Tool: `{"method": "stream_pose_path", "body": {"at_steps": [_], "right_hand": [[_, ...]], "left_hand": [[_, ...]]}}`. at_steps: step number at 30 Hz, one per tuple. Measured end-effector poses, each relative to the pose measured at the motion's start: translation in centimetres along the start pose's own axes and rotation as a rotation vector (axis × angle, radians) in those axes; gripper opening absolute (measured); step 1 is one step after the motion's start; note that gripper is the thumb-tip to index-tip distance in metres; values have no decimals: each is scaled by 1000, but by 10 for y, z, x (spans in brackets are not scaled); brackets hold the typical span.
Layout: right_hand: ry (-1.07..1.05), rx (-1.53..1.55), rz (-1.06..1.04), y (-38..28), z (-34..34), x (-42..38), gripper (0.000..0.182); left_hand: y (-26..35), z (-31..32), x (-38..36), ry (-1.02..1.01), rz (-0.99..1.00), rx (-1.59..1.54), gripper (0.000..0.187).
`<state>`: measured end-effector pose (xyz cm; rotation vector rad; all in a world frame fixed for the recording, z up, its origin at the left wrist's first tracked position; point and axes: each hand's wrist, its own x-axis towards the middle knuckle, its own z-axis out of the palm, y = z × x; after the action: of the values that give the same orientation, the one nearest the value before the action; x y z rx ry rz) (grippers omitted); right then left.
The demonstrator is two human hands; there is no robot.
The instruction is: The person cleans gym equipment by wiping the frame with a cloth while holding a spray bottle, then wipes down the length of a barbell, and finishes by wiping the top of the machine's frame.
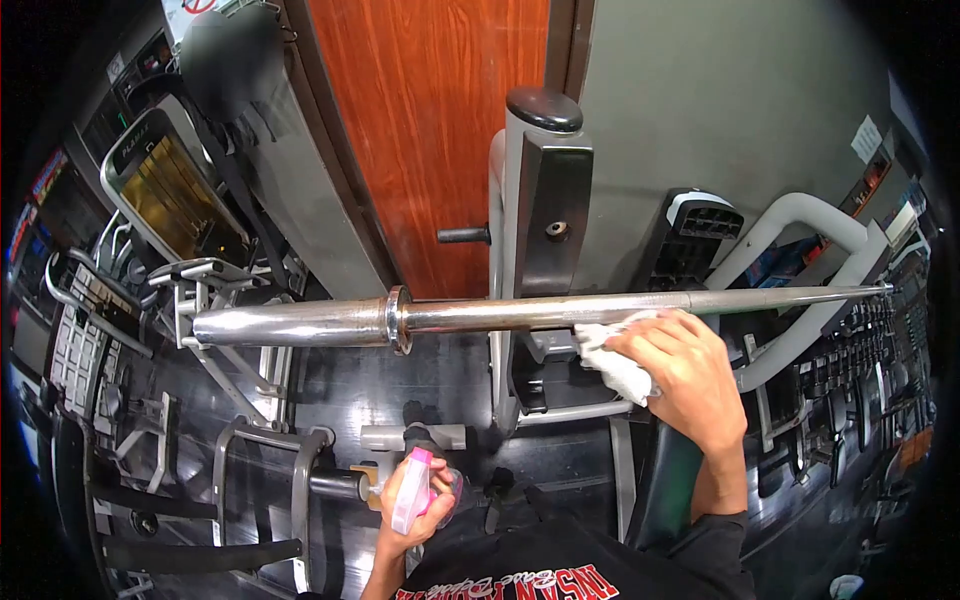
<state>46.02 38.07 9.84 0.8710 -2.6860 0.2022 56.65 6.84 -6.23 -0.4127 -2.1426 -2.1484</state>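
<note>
A shiny metal barbell (560,312) runs across the view, its thick sleeve at the left and its shaft narrowing to the right. My right hand (685,370) is closed on a white cloth (618,368), which lies against the underside of the shaft, right of centre. Lower down, near my body, my left hand (415,505) is wrapped round a spray bottle with a pink and white head (413,490). The bottle's clear body is partly hidden by the fingers.
Behind the barbell stands a grey machine post (550,220) with a black handle (463,235). A reddish wooden door (430,120) is at the back. Dumbbell racks (850,350) line the right, and machine frames (265,500) stand at the left.
</note>
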Motion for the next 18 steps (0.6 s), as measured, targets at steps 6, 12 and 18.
{"method": "stream_pose_path", "body": {"at_steps": [6,12,18], "right_hand": [[701,107,-80,4,1,15,42],[324,-27,-62,10,50,33,42],[385,-82,-1,-11,56,5,35]], "left_hand": [[5,10,6,-15,-37,-295,44],[3,24,14,-59,-41,-324,38],[1,30,12,-67,-136,-421,37]]}}
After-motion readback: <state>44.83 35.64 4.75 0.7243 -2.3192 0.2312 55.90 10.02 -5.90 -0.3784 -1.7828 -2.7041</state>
